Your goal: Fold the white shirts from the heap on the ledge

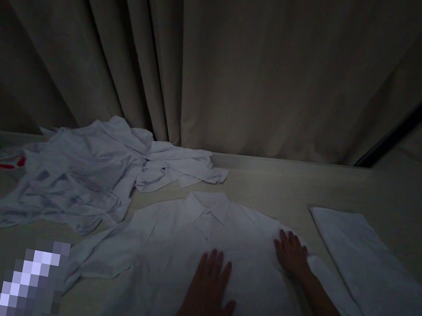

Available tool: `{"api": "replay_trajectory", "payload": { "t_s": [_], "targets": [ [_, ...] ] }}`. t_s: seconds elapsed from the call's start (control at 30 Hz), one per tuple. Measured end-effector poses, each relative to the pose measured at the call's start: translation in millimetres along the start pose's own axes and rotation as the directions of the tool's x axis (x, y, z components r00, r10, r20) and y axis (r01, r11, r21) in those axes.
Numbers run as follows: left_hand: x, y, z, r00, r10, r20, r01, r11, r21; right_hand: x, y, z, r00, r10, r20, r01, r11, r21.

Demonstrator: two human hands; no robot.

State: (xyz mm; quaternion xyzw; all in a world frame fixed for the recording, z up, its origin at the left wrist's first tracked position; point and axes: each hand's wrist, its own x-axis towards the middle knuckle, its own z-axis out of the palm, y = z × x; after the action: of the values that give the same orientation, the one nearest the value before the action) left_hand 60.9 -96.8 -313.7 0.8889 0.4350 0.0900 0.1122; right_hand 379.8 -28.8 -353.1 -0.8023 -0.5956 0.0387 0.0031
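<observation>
A white collared shirt (172, 260) lies spread front side up on the pale surface, its collar pointing away from me. My left hand (208, 288) rests flat on the shirt's chest, fingers spread, below and right of the collar. At the shoulder on the right, my right hand (290, 252) presses on the cloth with its fingers spread. One sleeve stretches out at the left; the other runs down at the right, partly behind my right forearm. Neither hand grips anything. The shirt's lower end runs out of view.
A crumpled heap of white clothing (89, 174) lies at the back left, beside a clear item with red on it (10, 161). On the right is a flat folded white cloth (371, 268). Beige curtains (275, 71) hang behind the surface (272, 182). A pixelated patch covers the lower left.
</observation>
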Motion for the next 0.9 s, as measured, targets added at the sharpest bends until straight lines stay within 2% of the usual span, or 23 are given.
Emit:
{"api": "replay_trajectory", "payload": {
  "t_s": [0.1, 0.2, 0.33, 0.5, 0.57, 0.67, 0.73, 0.77, 0.83, 0.9],
  "targets": [
    [35.2, 33.8, 17.7, 0.999, 0.015, -0.031, -0.017, 0.999, -0.052, 0.6, -11.9, 10.7, 0.998, 0.067, -0.014, -0.067, 0.998, 0.003],
    [53.9, 47.7, 37.1, 0.996, -0.077, -0.048, 0.074, 0.995, -0.069, 4.2, -13.4, 14.9, 0.993, 0.115, -0.03, -0.115, 0.993, 0.018],
    [48.4, 43.8, 49.7, 0.99, -0.127, -0.053, 0.122, 0.989, -0.081, 11.9, -5.1, 10.5, 0.992, 0.125, 0.006, -0.126, 0.991, 0.034],
    [41.6, 42.5, 44.5, 0.992, -0.123, -0.019, 0.119, 0.984, -0.131, 17.7, -6.8, 1.1, 0.993, 0.115, 0.01, -0.115, 0.993, 0.022],
    [45.8, 41.5, 40.1, 0.993, -0.121, 0.016, 0.122, 0.984, -0.126, 22.0, -14.2, -6.4, 0.996, 0.083, -0.027, -0.082, 0.996, 0.026],
    [56.5, 33.4, 34.6, 0.991, -0.135, -0.009, 0.134, 0.987, -0.083, 29.0, -19.8, -24.4, 0.983, -0.052, -0.178, 0.059, 0.998, 0.03],
    [63.8, 24.3, 33.3, 0.985, -0.157, -0.069, 0.155, 0.987, -0.043, 27.3, -8.2, -37.0, 0.95, -0.096, -0.296, 0.125, 0.989, 0.082],
    [66.7, 19.5, 33.7, 0.98, -0.172, -0.099, 0.17, 0.985, -0.027, 22.3, 4.4, -41.7, 0.935, -0.08, -0.344, 0.133, 0.982, 0.132],
    [70.3, 11.3, 36.5, 0.97, -0.197, -0.14, 0.198, 0.98, -0.008, 1.6, 42.4, -45.3, 0.915, 0.02, -0.404, 0.088, 0.965, 0.248],
    [71.1, 6.2, 40.4, 0.965, -0.204, -0.162, 0.207, 0.978, 0.002, -32.6, 89.9, -39.5, 0.896, 0.159, -0.415, -0.019, 0.947, 0.322]
  ]
}}
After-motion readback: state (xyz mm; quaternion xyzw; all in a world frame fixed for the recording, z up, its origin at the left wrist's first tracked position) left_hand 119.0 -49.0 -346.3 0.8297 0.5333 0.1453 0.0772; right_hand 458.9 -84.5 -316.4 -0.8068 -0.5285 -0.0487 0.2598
